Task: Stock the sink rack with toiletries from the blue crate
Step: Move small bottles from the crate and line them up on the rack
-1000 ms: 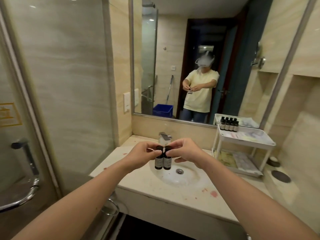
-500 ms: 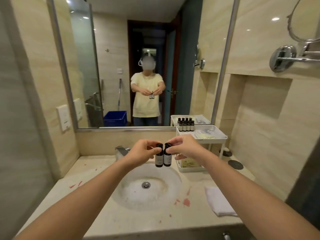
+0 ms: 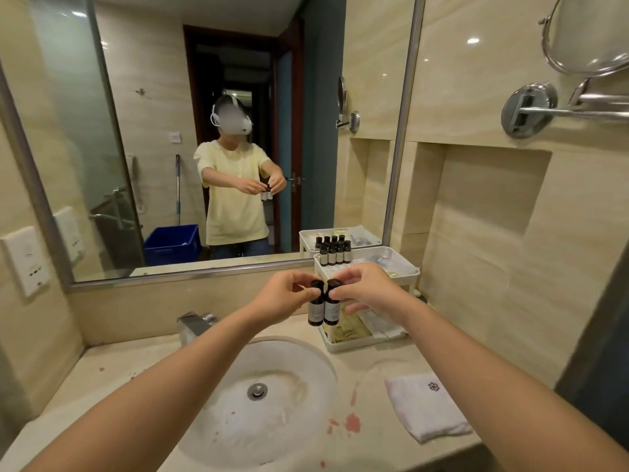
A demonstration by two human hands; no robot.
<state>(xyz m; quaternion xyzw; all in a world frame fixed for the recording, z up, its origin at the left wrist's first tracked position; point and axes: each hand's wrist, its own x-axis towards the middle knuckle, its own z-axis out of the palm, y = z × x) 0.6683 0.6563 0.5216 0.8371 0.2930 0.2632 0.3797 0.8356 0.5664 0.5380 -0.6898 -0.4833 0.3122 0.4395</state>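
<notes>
I hold two small dark bottles with pale labels side by side above the sink. My left hand point(image 3: 285, 296) pinches the left bottle point(image 3: 315, 310) by its cap. My right hand point(image 3: 366, 287) pinches the right bottle point(image 3: 331, 308) the same way. Just behind my hands stands the white two-tier sink rack point(image 3: 405, 267). Its top tier carries several dark bottles point(image 3: 335, 253) at the back left and flat packets. The lower tier point(image 3: 354, 342) holds yellow sachets. The blue crate point(image 3: 172, 245) shows only as a reflection in the mirror, on the floor behind me.
A round basin point(image 3: 269, 396) with a chrome tap point(image 3: 195, 323) sits in the marble counter below my arms. A folded white towel point(image 3: 425, 407) lies on the counter at the right. Red stains point(image 3: 352, 422) mark the counter. A chrome mirror arm point(image 3: 531, 109) juts from the right wall.
The view has swung right and closed in on the sink and rack. Both hands still pinch the two bottles together, now nearer to the rack's top tier.
</notes>
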